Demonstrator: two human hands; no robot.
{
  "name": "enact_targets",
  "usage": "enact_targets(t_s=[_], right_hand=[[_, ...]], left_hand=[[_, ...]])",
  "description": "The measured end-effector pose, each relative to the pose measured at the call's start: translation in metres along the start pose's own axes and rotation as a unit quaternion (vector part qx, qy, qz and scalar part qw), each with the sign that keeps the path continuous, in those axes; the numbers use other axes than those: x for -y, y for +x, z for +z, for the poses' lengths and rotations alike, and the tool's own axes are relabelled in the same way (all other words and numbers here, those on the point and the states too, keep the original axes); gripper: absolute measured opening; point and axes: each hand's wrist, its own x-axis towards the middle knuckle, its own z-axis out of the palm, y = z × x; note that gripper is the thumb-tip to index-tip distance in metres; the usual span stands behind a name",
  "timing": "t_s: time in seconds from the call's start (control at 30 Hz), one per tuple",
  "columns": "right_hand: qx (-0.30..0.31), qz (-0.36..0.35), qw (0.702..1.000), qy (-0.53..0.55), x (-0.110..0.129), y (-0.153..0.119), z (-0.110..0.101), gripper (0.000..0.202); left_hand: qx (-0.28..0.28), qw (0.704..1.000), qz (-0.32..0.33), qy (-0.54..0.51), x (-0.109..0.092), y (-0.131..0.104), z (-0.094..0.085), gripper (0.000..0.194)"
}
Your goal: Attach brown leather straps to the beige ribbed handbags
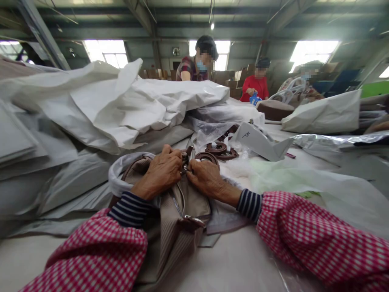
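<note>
A taupe handbag (178, 239) with ribbed panels and a silver zipper lies on the table in front of me. A metal ring (195, 221) hangs at its near end. A white-wrapped handle (117, 174) curves up beside my left hand (164, 170), whose fingers are curled closed at the far end of the bag. Facing it, my right hand (208, 178) pinches a small metal clasp (184, 168) at that same end. A rolled brown strap (208, 157) sits just behind my right fingers. The fingertips partly hide the clasp and what it joins.
White paper sheets (106, 101) are heaped at the left. Beyond the bag lie coiled brown straps (221, 151), a white carton piece (258, 140) and clear plastic. Thin pale sheeting (343, 194) covers the right side. Several people work across the table, one in red (257, 87).
</note>
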Motion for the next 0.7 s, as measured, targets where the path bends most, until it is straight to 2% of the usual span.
enact_targets(t_s=[0.13,0.3,0.4,0.5,0.57,0.63,0.7], right_hand=[[0.005,-0.009,1.0,0.001,-0.001,0.001,0.002,0.029],[0.031,-0.02,0.999,0.022,-0.003,0.005,-0.01,0.026],[0.061,-0.056,0.991,0.106,-0.012,0.008,-0.02,0.012],[0.089,-0.09,0.965,0.231,-0.024,0.011,-0.028,0.018],[0.089,-0.086,0.951,0.284,-0.03,0.012,-0.032,0.024],[0.075,-0.072,0.95,0.296,-0.032,0.013,-0.037,0.028],[0.063,-0.068,0.962,0.258,-0.031,0.012,-0.043,0.027]], left_hand=[[0.047,0.994,0.021,0.093,-0.005,0.002,-0.003,0.013],[0.037,0.989,0.031,0.137,-0.012,-0.001,-0.001,0.019],[0.032,0.987,0.031,0.155,-0.01,-0.004,0.004,0.023],[0.016,0.993,0.028,0.116,-0.002,-0.006,0.01,0.026],[-0.011,0.997,0.032,0.069,0.003,-0.007,0.013,0.027],[-0.035,0.999,0.029,0.02,0.005,-0.008,0.014,0.026],[-0.05,0.998,0.013,-0.026,0.003,-0.007,0.013,0.02]])
